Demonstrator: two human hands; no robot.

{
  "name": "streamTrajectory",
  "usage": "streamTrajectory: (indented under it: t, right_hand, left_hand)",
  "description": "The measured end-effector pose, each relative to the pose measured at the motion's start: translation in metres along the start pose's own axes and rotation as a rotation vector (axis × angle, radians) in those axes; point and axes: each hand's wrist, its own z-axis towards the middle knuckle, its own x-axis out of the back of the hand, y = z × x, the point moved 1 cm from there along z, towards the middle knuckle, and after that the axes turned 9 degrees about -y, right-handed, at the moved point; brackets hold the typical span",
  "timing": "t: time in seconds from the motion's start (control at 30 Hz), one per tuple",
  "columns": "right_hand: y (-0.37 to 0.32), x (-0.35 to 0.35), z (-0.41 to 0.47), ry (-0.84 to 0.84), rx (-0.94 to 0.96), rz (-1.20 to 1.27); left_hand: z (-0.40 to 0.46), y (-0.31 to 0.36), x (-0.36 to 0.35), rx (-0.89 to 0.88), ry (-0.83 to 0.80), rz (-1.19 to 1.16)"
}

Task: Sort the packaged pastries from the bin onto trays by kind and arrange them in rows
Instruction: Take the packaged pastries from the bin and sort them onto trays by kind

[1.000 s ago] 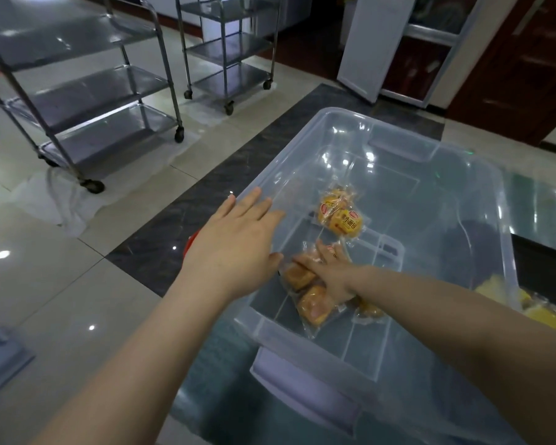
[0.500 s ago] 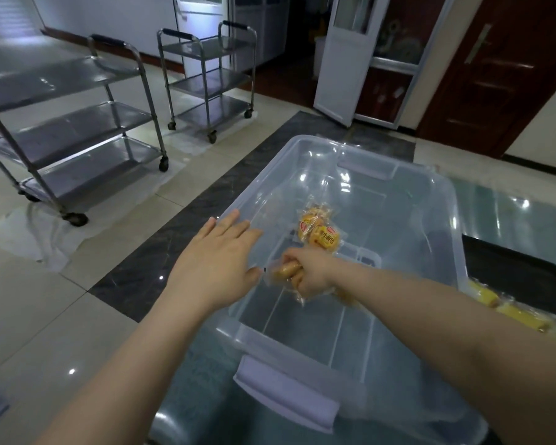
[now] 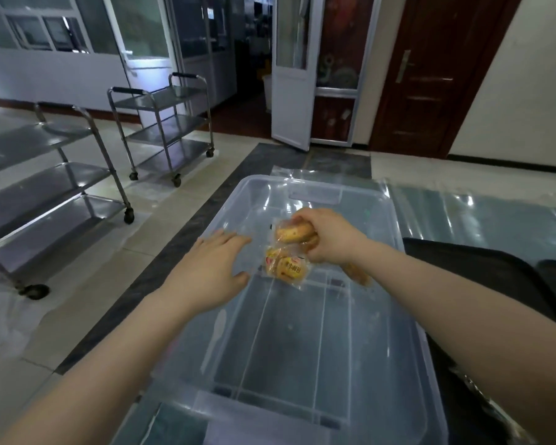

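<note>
Big clear plastic bin (image 3: 305, 364) sits under both hands, near end cut off by frame edge. Black tray (image 3: 482, 284) right of right forearm, partly hidden by it. Left hand (image 3: 211, 273) flat, fingers straight, on bin's left rim. Right hand (image 3: 326, 236) curled round clear-wrapped brown pastries (image 3: 291, 233), count unclear; lower ones blurred behind wrist. Yellow-printed pastry packet (image 3: 284, 267) just below right hand, long axis slanting down-right; touching or not, can't tell.

The yellow pastry packet (image 3: 284, 267) carries red-and-white print (too blurred to read).
</note>
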Motion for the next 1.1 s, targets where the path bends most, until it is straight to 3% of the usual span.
streamTrajectory:
  t: [0.2,0.53,0.7,0.83,1.0,1.1]
  right_hand:
    - [0.035,0.004,0.027,0.053,-0.161,-0.095]
    - [0.076,-0.025,0.029,-0.204,-0.464,-0.131]
    - [0.073,-0.026,0.039,-0.298,-0.494,-0.112]
    - [0.074,-0.051,0.052,-0.504,-0.467,-0.168]
    - [0.091,-0.097,0.05,-0.61,-0.531,-0.182]
    - [0.088,-0.117,0.051,-0.61,-0.482,-0.325]
  left_hand:
    - [0.101,0.017,-0.031,-0.014,-0.176,-0.068]
    - [0.198,-0.013,-0.128,0.212,-0.269,-0.203]
    - [0.205,-0.017,-0.161,0.283,-0.217,-0.297]
    - [0.204,-0.031,-0.171,0.276,-0.29,-0.308]
    - [0.205,-0.033,-0.153,0.229,-0.358,-0.123]
    - [0.199,-0.036,-0.143,0.247,-0.357,-0.046]
